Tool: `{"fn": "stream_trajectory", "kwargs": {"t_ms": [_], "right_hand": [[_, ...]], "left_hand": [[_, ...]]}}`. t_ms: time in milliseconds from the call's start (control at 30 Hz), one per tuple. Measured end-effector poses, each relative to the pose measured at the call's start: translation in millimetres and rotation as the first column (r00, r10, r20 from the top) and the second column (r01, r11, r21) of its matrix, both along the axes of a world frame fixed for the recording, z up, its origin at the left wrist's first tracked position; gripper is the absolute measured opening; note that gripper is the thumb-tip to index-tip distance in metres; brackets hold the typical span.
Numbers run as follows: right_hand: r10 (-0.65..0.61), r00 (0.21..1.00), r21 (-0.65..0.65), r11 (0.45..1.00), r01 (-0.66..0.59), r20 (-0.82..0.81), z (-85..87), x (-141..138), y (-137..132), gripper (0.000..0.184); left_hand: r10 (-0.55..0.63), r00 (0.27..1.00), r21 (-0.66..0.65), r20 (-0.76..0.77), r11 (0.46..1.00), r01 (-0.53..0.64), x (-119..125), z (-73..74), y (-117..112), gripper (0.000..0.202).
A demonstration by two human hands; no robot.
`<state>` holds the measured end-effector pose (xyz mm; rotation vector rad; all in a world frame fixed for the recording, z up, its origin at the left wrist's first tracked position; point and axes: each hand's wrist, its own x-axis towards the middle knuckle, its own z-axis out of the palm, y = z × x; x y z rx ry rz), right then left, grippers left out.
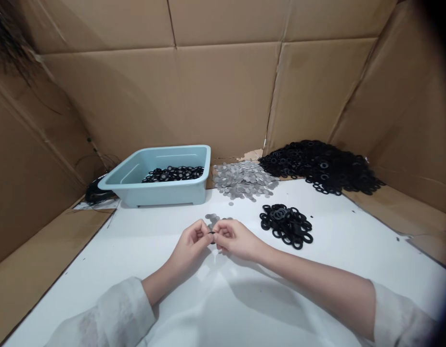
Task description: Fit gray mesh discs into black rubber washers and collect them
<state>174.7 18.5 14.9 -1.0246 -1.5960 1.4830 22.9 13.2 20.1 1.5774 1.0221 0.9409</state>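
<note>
While both wrists rest on the white table [244, 308], the left hand [190, 243] and right hand [235, 238] pinch one small black ring [212, 233] between fingertips. At two o'clock lies a small ring pile [286, 224]; at eleven, the blue tub [161, 176].

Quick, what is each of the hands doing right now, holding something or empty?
Left hand: fingers closed, pinching a small black ring shared with the other hand.
Right hand: fingers closed on the same black ring, just in front of a few grey discs.

Brown cardboard walls [226, 91] enclose a white table [244, 299] under soft, dim light.
</note>
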Motion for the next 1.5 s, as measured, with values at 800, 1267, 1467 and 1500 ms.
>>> {"fn": "stream_trajectory", "kwargs": {"t_ms": [800, 1267, 1467, 1500], "right_hand": [[0.041, 0.994, -0.156, 0.986, -0.057, -0.105, 3.1, 2, 0, 0.024], [-0.008, 0.988, 0.117, 0.993, -0.01, 0.151, 2.0, 2, 0, 0.005], [-0.061, 0.994, -0.109, 0.993, 0.051, -0.091, 2.0, 5, 4, 0.012], [-0.061, 0.992, -0.141, 0.989, 0.046, -0.108, 2.0, 6, 4, 0.013]], "left_hand": [[-0.017, 0.991, 0.064, -0.132, 0.998, 0.025, -4, -3.4, 2, 0.032], [-0.014, 0.999, 0.047, -0.052, 0.999, 0.017, -6, -5.1, 4, 0.02], [-0.001, 0.99, 0.116, -0.14, 0.993, 0.017, -10, -8.0, 5, 0.025], [0.011, 0.989, 0.116, -0.147, 0.993, 0.006, -10, -8.8, 5, 0.026]]}}
